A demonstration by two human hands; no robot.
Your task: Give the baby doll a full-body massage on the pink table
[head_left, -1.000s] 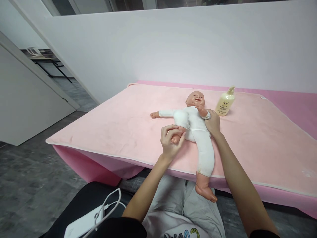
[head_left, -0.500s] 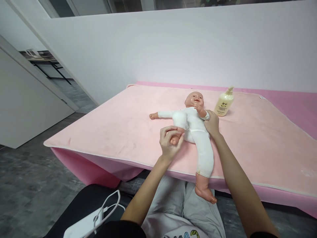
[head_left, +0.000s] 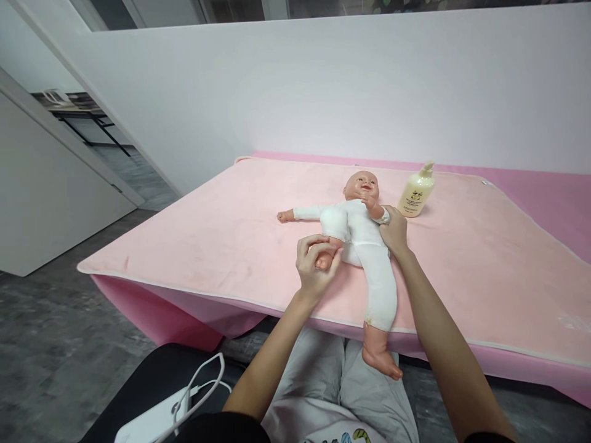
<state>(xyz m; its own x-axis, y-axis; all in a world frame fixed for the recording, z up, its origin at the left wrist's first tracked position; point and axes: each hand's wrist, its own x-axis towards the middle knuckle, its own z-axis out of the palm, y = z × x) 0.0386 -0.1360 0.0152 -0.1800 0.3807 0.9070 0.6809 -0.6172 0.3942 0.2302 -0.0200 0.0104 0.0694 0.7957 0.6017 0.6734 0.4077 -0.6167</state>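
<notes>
A baby doll (head_left: 364, 224) with a white cloth body lies on its back on the pink blanket (head_left: 207, 227), head toward the wall. My left hand (head_left: 314, 264) is wrapped round the doll's bent leg at the ankle, with the foot showing between thumb and fingers. That knee is folded up against the belly. The other leg lies straight, its foot hanging past the table's near edge. My right hand (head_left: 394, 231) grips the doll's side and sleeve just below its raised arm; the fingertips are partly hidden there.
A pale yellow pump bottle (head_left: 416, 192) stands right of the doll's head. Behind the table rises a white wall (head_left: 323, 86). At lower left, a white power bank (head_left: 154, 418) with a cable rests on a black seat (head_left: 152, 369). A door (head_left: 50, 191) stands at far left.
Both hands keep their hold and the doll's pose looks the same. The whole view has shifted very slightly.
</notes>
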